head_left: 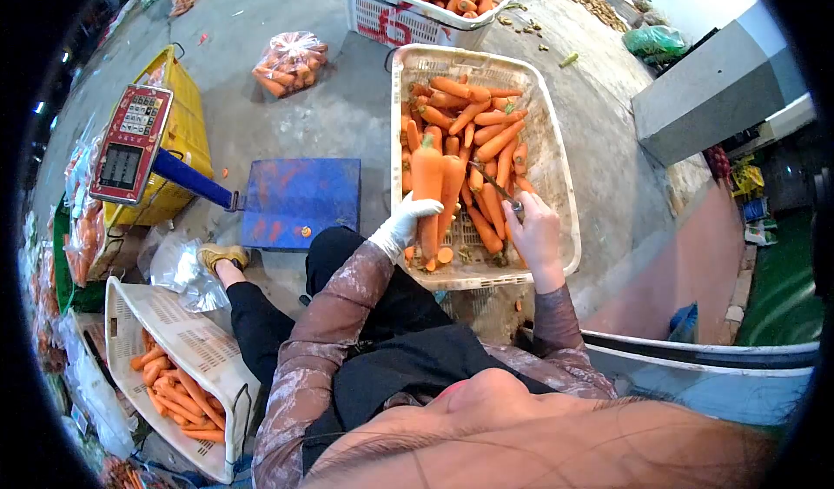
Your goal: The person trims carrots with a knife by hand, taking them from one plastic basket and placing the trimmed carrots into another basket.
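My left hand (405, 227), in a white glove, is closed around two large carrots (426, 185) held upright above the near left side of a white crate (569, 228). My bare right hand (535, 235) grips a small knife (497, 183), whose blade points up and left toward the held carrots without a visible contact. Loose carrots (495, 133) lie in a heap in the crate beneath both hands. Cut carrot ends (445, 254) rest near the crate's front left corner.
A scale with a blue platform (300, 202) and red display (132, 144) stands left, beside a yellow crate (187, 107). Bagged carrots (291, 62) lie on the floor. Another full crate (395, 20) is ahead; a tilted crate (174, 315) holds carrots at lower left. A concrete block (712, 89) stands right.
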`<state>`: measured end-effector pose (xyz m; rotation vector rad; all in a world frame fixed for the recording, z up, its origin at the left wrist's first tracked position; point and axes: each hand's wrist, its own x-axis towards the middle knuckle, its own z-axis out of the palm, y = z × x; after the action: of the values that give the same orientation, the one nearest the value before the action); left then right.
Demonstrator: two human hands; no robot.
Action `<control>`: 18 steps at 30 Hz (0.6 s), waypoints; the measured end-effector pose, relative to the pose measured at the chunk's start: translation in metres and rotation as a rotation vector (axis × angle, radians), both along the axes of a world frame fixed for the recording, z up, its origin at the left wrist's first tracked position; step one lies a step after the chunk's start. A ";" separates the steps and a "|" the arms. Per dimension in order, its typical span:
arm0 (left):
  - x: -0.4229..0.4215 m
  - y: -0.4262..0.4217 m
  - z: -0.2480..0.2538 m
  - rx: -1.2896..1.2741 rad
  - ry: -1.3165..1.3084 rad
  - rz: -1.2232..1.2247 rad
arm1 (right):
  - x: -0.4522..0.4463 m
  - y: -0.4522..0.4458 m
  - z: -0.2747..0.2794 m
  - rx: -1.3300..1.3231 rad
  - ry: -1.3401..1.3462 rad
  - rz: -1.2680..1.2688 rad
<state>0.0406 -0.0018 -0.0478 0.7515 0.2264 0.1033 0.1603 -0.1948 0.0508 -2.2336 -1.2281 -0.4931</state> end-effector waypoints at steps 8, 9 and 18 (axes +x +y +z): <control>0.012 -0.030 0.012 0.550 0.043 0.191 | 0.004 0.014 0.002 -0.187 -0.162 -0.048; 0.013 -0.032 0.010 0.552 0.039 0.178 | 0.003 0.015 0.001 -0.177 -0.163 -0.052; 0.014 -0.043 0.006 0.712 -0.004 0.238 | -0.002 0.015 -0.002 -0.162 -0.138 -0.084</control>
<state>0.0547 -0.0448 -0.0414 1.4305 0.2781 0.4259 0.1580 -0.1802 0.0485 -2.4305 -1.2881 -0.6090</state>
